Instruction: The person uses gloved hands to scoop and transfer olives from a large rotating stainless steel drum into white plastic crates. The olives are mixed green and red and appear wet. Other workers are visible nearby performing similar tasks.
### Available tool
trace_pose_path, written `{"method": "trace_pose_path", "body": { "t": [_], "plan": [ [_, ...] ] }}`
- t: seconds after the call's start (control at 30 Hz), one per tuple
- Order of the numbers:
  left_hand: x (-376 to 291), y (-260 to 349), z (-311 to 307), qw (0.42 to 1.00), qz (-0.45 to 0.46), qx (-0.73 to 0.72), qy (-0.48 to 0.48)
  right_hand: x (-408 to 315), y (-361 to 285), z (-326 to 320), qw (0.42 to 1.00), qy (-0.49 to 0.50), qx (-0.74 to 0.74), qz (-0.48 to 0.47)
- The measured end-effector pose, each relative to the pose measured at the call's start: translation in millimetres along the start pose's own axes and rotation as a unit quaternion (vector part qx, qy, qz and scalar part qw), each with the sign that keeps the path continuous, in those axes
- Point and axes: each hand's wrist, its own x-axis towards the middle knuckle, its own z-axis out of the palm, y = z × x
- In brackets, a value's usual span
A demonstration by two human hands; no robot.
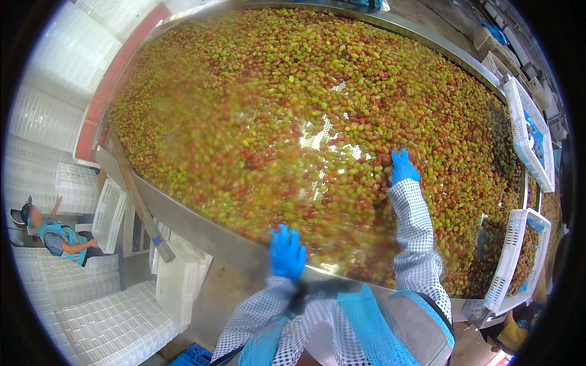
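Observation:
Loose oval grapes (348,59), green to red, cover a large metal sorting table (219,234). Its perforated bed (316,132) shows through gaps near the middle. My right hand (404,168), in a blue glove, reaches far over the table; its fingertips touch the grapes, and its fingers look spread. At the near metal edge is my left hand (287,254), also gloved in blue, with fingers apart and no clear object in it. Checked sleeves cover both arms. Grapes at the left and centre are blurred.
White plastic crates (517,261) with blue liners and fruit sit at the table's right end. A wooden bar (137,196) slants by the left corner. Stacked white crates (114,325) fill the left side, where a person (64,238) holds a crate (109,215).

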Motion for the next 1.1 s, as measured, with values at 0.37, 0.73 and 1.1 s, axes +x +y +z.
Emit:
{"method": "trace_pose_path", "body": {
  "t": [0.37, 0.73, 1.1],
  "plan": [
    [-1.5, 18.2, 4.9, 0.999, -0.031, 0.025, -0.035, 39.9, -159.7, 116.0, 0.868, -0.019, -0.355, -0.348],
    [-6.4, 38.4, 0.9, 0.997, -0.046, -0.001, -0.065, 113.9, -123.2, 163.9, 0.938, -0.004, -0.035, -0.345],
    [-16.8, 56.4, 9.1, 1.000, -0.023, -0.008, -0.014, 53.7, -11.9, 125.6, 0.926, -0.216, 0.015, -0.309]
  ]
}}
